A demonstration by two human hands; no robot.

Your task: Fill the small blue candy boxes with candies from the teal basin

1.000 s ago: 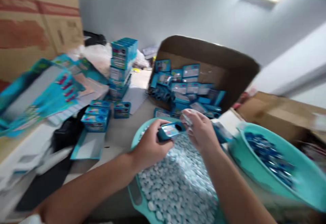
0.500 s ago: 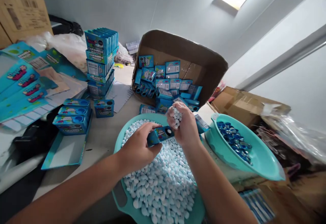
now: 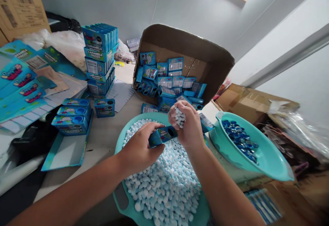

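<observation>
My left hand [image 3: 142,147] grips a small blue candy box [image 3: 160,136], tilted on its side with the round hole in its end facing right. Close by that hole, my right hand [image 3: 187,125] is curled around a heap of small white and pale blue candies [image 3: 179,117]. Both hands are above a turquoise basin [image 3: 120,143] filled with loose candies [image 3: 164,185] of the same kind. The lower part of the box is hidden by my left fingers.
A tipped cardboard box [image 3: 218,56] holds several blue candy boxes behind the basin. To the right, a second turquoise basin [image 3: 272,161] contains blue round lids [image 3: 240,140]. Stacked boxes [image 3: 99,59] and a part-filled tray [image 3: 68,152] stand left, near flat printed cartons [image 3: 19,78].
A white candy that showed in the box's hole is gone from view, and the hole now looks dark. Both hands keep nearly the same place; the camera view has shifted slightly.
</observation>
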